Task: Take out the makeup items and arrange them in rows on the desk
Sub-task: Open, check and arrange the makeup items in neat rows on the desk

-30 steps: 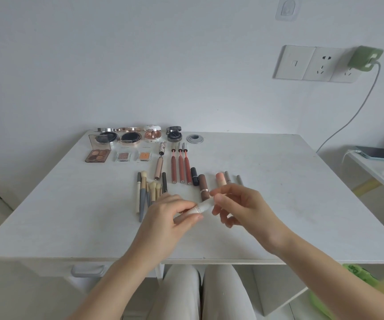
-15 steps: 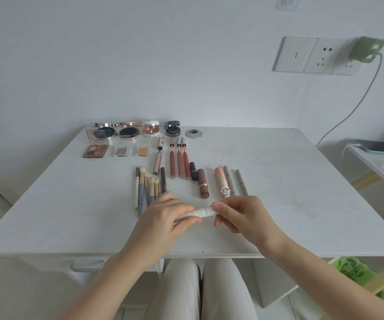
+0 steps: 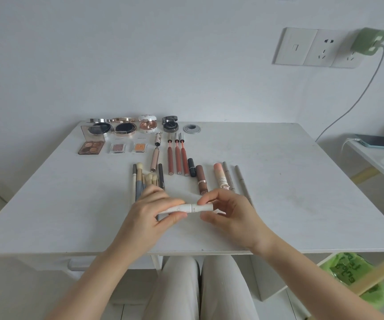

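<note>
A slim white makeup tube (image 3: 192, 208) lies level just above the white desk (image 3: 302, 192), held at both ends. My left hand (image 3: 150, 214) pinches its left part and my right hand (image 3: 228, 214) pinches its right part. Behind my hands the makeup lies in rows: several open compacts (image 3: 124, 128) at the back, an eyeshadow palette (image 3: 91, 147), three red lip tubes (image 3: 177, 158), a brown lipstick (image 3: 201, 181), a pink tube (image 3: 220, 176), two thin pencils (image 3: 241, 181) and a bunch of brushes (image 3: 143, 180), partly hidden by my left hand.
A round cable grommet (image 3: 192, 129) sits in the desk at the back. A phone (image 3: 379, 141) charges on a side shelf at the right, its cable running up to a green plug (image 3: 368, 41) in the wall socket. A green-lined bin (image 3: 357, 277) stands below right.
Both hands have drawn back toward the front edge with the white tube. The tube has turned from tilted to level, and the rows behind are now uncovered.
</note>
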